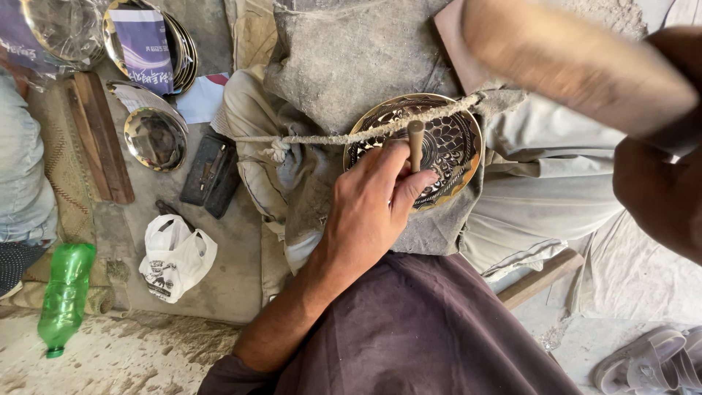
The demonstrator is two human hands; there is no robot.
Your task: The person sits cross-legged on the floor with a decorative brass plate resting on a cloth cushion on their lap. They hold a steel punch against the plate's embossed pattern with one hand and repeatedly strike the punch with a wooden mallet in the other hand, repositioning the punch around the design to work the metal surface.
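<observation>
Left hand (369, 201) pinches a thin wooden-handled chisel (415, 145) upright on the round engraved brass plate (446, 143) tied down by frayed rope (351, 136) over the lap, right hand (658, 175) clenched around a raised blurred wooden mallet (570, 62).

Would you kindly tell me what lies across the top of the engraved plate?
A rope crosses the engraved plate; the left hand holds a chisel on it, hiding its lower-left part.
</observation>
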